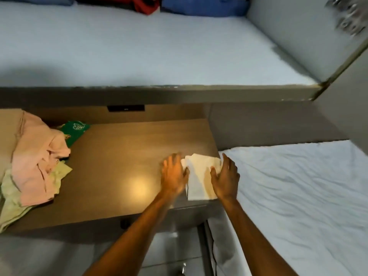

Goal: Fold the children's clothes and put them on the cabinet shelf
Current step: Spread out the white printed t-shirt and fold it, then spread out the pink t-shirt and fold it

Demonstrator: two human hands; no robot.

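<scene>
A small folded white garment [200, 177] lies at the right end of the brown table top [119, 156], near its front corner. My left hand [173, 173] is at the garment's left edge, fingers straight, blurred by motion. At its right edge my right hand [226, 177] has straight fingers, with the thumb touching the cloth. A heap of unfolded clothes sits at the table's left end: a pink piece [37, 156] on top, a pale green one [18, 198] beneath, and a dark green printed one [74, 130] behind.
A wide pale-blue shelf [139, 46] runs above the table, with red [143, 5] and blue [203, 6] cloth at its back. A bed with a white sheet [298, 196] adjoins the table on the right. Grey floor lies below the table.
</scene>
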